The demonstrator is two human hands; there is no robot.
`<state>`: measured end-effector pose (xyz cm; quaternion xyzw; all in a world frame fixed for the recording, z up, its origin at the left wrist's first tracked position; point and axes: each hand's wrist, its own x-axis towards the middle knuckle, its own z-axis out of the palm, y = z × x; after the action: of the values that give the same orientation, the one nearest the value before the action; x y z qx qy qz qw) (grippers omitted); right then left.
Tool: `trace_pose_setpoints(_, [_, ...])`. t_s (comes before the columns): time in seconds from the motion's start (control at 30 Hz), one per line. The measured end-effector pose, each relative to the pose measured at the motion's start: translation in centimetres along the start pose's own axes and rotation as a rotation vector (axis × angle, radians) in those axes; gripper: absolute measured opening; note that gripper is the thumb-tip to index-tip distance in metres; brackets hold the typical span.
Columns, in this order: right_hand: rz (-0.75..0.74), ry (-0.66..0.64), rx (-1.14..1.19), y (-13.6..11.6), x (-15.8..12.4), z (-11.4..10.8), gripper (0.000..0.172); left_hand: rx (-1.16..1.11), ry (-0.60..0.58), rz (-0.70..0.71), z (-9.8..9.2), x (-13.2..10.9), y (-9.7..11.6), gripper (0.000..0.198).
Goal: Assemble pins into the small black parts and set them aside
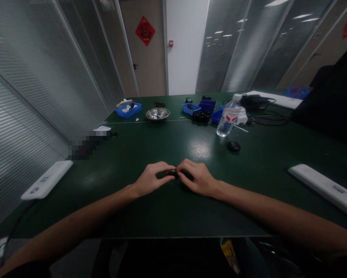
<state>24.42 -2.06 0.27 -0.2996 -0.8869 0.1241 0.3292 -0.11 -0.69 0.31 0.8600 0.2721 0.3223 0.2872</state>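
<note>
My left hand (pixel 151 177) and my right hand (pixel 199 177) meet at the middle of the green table (pixel 118 216), close to its near side. Between their fingertips is a small dark, shiny object (pixel 172 173), too small and dim to name. My left thumb and fingers pinch its left side. The thumb and fingers of my right hand close on its right end and hide part of it. A dark patch shows within the right hand's curl, and I cannot tell whether it belongs to the same object. A black computer mouse (pixel 233 146) lies beyond my right hand.
A water bottle (pixel 228 117) stands at right. Farther back are a metal bowl (pixel 157 114) with small pieces, a blue basket (pixel 128 111), another blue basket (pixel 191 109) and black cables (pixel 266 119). White power strips (pixel 47 180) flank me. A person in dark clothing (pixel 330 96) is at right.
</note>
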Motion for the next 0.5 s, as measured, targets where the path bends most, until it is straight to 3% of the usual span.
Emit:
trace_pose_setpoints(0.2, [0.017, -0.034, -0.052, 0.21, 0.12, -0.13, 0.013, 0.023, -0.035, -0.031, -0.19, 0.1, -0.06, 0.03])
trace_pose_setpoints(0.5, [0.05, -0.11, -0.13, 0.65, 0.19, 0.11, 0.012, 0.039, 0.026, -0.088, -0.23, 0.19, -0.82, 0.028])
